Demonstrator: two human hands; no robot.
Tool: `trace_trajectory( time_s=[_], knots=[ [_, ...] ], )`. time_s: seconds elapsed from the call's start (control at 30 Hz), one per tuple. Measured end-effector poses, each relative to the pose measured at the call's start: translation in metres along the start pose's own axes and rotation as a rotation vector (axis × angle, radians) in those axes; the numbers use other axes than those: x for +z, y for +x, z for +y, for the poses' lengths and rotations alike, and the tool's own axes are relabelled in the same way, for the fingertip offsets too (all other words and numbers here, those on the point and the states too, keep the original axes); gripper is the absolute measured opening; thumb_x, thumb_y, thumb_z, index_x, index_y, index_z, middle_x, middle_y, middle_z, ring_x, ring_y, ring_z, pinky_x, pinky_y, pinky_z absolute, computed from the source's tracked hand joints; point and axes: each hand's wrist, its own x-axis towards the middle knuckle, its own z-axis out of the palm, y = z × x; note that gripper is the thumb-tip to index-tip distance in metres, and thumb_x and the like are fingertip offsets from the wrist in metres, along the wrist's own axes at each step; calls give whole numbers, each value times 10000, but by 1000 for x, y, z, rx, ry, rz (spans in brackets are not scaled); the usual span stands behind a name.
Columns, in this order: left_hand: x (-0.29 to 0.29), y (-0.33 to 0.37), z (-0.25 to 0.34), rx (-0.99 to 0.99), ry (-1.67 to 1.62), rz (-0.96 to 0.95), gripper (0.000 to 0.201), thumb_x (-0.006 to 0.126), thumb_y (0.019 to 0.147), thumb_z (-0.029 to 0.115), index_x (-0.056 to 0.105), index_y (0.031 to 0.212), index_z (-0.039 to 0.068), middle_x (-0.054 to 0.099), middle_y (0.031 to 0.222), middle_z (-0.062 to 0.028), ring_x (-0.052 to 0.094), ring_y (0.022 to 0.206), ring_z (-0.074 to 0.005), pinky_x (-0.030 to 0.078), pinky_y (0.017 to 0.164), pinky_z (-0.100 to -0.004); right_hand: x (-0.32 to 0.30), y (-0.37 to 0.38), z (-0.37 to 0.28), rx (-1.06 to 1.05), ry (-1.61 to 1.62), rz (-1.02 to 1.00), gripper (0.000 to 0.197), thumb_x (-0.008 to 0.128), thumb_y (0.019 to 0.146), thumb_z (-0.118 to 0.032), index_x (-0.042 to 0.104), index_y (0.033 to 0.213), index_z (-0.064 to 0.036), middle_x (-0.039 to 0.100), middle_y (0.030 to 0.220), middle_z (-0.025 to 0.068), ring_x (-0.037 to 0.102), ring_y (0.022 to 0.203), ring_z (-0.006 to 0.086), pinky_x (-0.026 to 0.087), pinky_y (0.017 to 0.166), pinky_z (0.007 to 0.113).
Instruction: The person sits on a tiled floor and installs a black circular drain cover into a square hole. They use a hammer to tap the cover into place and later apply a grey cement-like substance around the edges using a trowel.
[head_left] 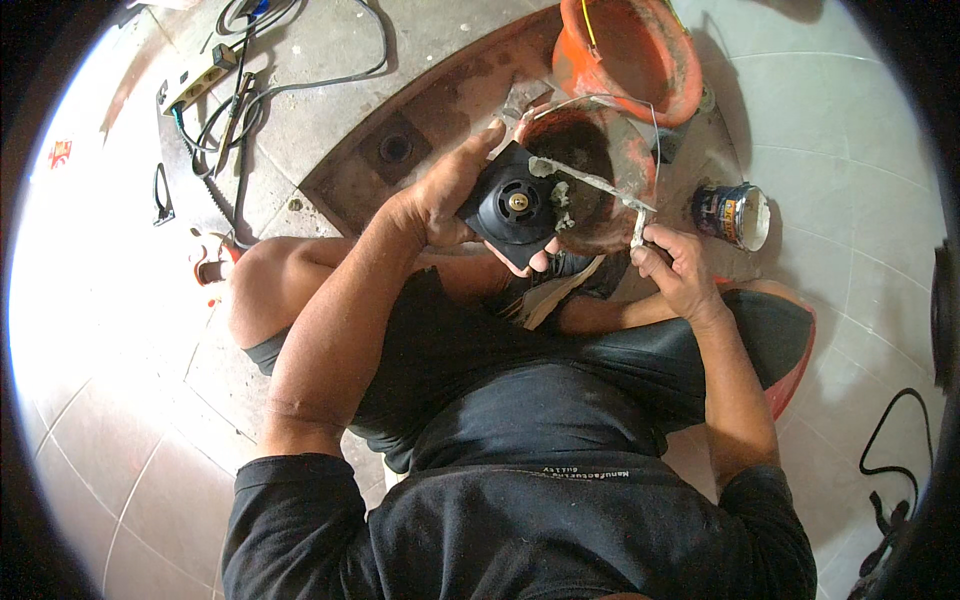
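My left hand [450, 195] grips a black square floor drain [500, 215] by its left side and from beneath. The drain has a slotted round middle with a brass-coloured centre, and grey mortar [562, 205] clings to its right edge. Between thumb and fingers, my right hand [680, 265] pinches the handle of a thin, mortar-caked trowel [595, 182]. The trowel's blade points left, and its tip with a lump of mortar is at the drain's upper right edge. Just behind both hands stands a worn reddish bucket [640, 150] with a dark inside, partly hidden by the trowel and drain.
An orange bucket [575, 55] stands at the far side, beside a brown recessed floor strip [345, 185] with a round drain hole [395, 148]. To the right is a paint tin [722, 212]. A power strip [200, 80] and tangled cables [320, 85] lie far left.
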Motion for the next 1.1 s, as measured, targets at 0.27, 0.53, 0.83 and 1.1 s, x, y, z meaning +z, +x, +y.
trace_trajectory(
  time_s=[0.27,0.53,0.83,1.1],
  knots=[
    [1,-3,-2,42,-33,11,928,247,998,734,534,1290,-99,704,1025,-317,736,799,-422,644,696,-515,5,3,1,-153,-212,65,195,676,959,-136,645,1017,48,645,861,111,613,805,203,499,755,355],
    [-7,-5,4,137,-52,64,840,329,1017,682,559,1264,-87,702,1077,-304,744,883,-394,644,749,-510,1,0,8,-237,-435,357,225,684,944,-171,665,1012,43,650,911,204,640,840,404,515,768,450],
    [-3,-6,9,285,-149,181,619,399,1058,560,601,1215,-3,733,1098,-188,752,931,-289,638,843,-439,-2,-5,-8,-344,-660,379,180,702,858,-37,652,1000,62,642,1046,210,640,954,391,515,828,441],
    [-14,-8,11,294,-103,110,706,277,1072,574,530,1330,-33,690,1188,-231,723,1048,-343,633,862,-536,-5,-4,-3,-321,-731,418,188,705,838,-62,546,784,24,561,898,203,568,854,443,481,741,493]
  ],
)
